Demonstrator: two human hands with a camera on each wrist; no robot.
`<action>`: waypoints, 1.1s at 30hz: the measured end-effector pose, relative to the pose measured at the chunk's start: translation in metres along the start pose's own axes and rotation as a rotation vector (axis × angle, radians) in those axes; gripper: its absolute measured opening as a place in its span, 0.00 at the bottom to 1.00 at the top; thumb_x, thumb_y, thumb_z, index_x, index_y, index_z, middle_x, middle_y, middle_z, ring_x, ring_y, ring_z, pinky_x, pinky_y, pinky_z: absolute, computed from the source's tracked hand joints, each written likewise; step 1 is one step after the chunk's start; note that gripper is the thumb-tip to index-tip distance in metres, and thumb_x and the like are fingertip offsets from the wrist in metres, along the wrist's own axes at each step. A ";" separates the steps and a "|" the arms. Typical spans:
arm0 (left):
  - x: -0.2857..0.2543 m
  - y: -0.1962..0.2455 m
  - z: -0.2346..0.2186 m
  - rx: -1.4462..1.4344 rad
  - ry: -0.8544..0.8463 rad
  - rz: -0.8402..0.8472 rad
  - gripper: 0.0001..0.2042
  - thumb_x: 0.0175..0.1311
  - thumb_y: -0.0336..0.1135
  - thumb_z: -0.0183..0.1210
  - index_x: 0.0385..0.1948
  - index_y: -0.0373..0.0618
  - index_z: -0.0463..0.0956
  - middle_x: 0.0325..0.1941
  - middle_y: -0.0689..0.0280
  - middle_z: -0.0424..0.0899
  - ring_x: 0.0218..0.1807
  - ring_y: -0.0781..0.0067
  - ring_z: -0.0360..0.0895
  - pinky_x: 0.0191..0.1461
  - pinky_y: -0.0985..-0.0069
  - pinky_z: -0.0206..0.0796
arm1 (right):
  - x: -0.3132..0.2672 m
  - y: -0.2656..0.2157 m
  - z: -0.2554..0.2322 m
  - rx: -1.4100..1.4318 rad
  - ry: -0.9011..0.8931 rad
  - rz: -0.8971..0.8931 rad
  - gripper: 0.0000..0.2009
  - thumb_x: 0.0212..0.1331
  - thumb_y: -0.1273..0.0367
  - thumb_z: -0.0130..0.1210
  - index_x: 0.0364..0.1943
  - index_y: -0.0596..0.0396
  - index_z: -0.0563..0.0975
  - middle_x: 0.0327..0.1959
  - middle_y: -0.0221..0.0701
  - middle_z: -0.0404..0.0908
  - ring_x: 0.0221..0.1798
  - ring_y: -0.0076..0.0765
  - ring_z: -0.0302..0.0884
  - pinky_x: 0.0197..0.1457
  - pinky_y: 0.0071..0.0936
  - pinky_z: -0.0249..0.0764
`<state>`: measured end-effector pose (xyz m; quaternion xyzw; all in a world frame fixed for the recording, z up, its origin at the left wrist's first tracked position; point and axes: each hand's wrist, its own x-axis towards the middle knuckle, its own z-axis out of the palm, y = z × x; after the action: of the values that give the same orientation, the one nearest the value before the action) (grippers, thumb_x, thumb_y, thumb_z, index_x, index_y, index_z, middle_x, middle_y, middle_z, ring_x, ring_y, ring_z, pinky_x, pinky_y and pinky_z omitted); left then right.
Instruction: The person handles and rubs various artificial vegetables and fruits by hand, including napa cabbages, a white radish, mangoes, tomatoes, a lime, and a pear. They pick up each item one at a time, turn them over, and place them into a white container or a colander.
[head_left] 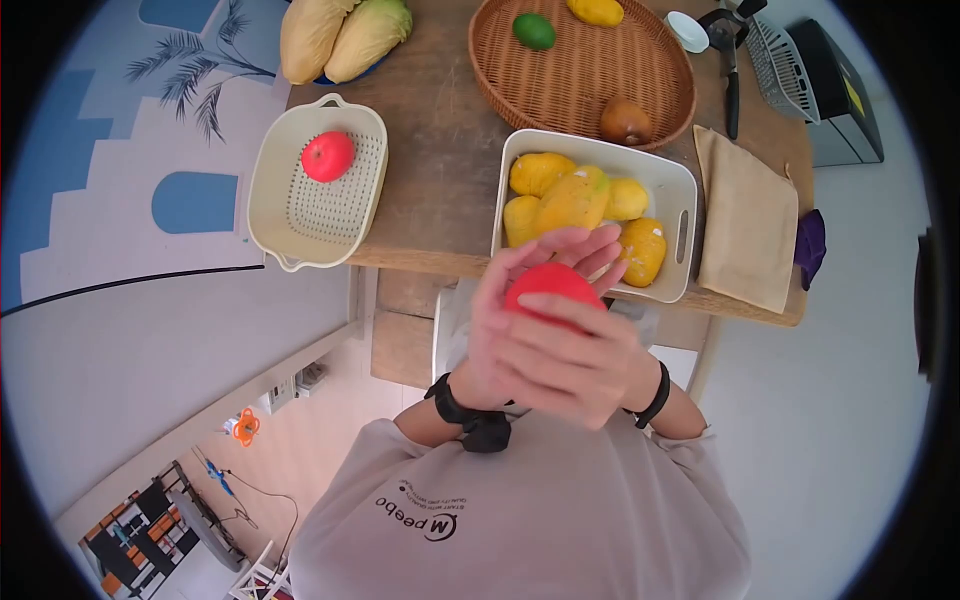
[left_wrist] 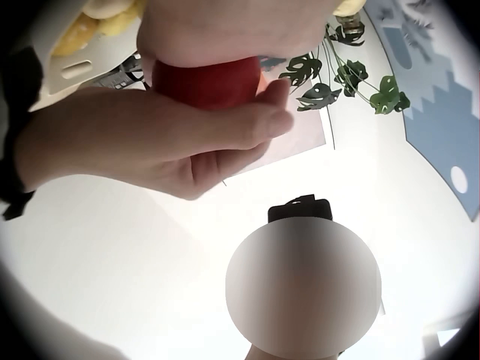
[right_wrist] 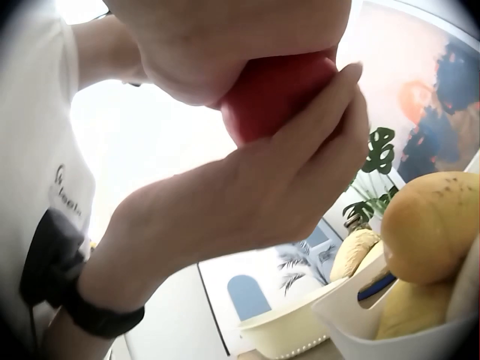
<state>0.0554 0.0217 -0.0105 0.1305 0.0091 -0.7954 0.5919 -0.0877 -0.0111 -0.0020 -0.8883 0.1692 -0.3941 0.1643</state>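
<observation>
A round red fruit (head_left: 550, 283) is sandwiched between both hands just in front of my chest, short of the table's near edge. My left hand (head_left: 495, 320) cups it from behind and below, with the fingers reaching up toward the mango tub. My right hand (head_left: 570, 365) lies over the front, its fingers wrapped across the fruit. In the left wrist view the red fruit (left_wrist: 206, 81) sits between the left hand (left_wrist: 225, 26) above and the right hand (left_wrist: 187, 142) below. In the right wrist view the red fruit (right_wrist: 274, 94) rests in the left hand (right_wrist: 247, 195).
On the wooden table (head_left: 440, 170) stand a white tub (head_left: 680, 215) of yellow mangoes, a cream colander (head_left: 265, 190) holding a second red fruit (head_left: 328, 156), and a wicker basket (head_left: 585, 75) with a lime (head_left: 534, 31). A beige cloth (head_left: 745, 220) lies at the right, cabbages (head_left: 340, 35) at the back.
</observation>
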 end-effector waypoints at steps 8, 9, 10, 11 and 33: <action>0.001 0.007 0.015 -0.013 0.045 -0.011 0.29 0.85 0.49 0.40 0.79 0.43 0.64 0.85 0.53 0.64 0.83 0.59 0.65 0.87 0.55 0.55 | 0.014 0.015 -0.019 0.043 0.112 0.138 0.17 0.55 0.65 0.72 0.47 0.57 0.87 0.55 0.45 0.87 0.58 0.57 0.87 0.67 0.54 0.81; 0.002 0.004 0.015 -0.080 0.031 0.001 0.29 0.85 0.49 0.40 0.80 0.42 0.63 0.85 0.53 0.64 0.83 0.59 0.64 0.87 0.55 0.54 | 0.013 0.016 -0.019 0.047 0.124 0.129 0.17 0.55 0.65 0.72 0.47 0.57 0.87 0.56 0.45 0.87 0.58 0.57 0.86 0.67 0.55 0.81; 0.002 0.001 0.014 -0.147 0.018 0.012 0.30 0.85 0.49 0.40 0.80 0.42 0.63 0.85 0.53 0.64 0.84 0.59 0.64 0.87 0.56 0.54 | 0.012 0.018 -0.018 0.051 0.135 0.121 0.17 0.55 0.65 0.72 0.47 0.57 0.87 0.56 0.45 0.86 0.58 0.57 0.86 0.68 0.55 0.81; 0.004 0.000 0.010 -0.161 0.019 0.016 0.30 0.85 0.49 0.39 0.80 0.41 0.63 0.85 0.53 0.65 0.85 0.58 0.62 0.88 0.56 0.53 | 0.011 0.020 -0.017 0.055 0.147 0.114 0.17 0.55 0.64 0.72 0.47 0.57 0.87 0.57 0.45 0.86 0.59 0.57 0.86 0.68 0.55 0.81; -0.035 0.066 -0.011 -0.007 0.198 0.014 0.25 0.87 0.50 0.38 0.71 0.43 0.72 0.77 0.56 0.76 0.75 0.60 0.74 0.81 0.63 0.64 | 0.066 0.005 0.045 0.091 0.072 0.096 0.13 0.45 0.68 0.68 0.37 0.54 0.89 0.47 0.41 0.89 0.51 0.49 0.90 0.58 0.46 0.87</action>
<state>0.1288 0.0372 -0.0039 0.2062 0.0696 -0.7745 0.5939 -0.0130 -0.0369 0.0097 -0.8561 0.1993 -0.4246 0.2172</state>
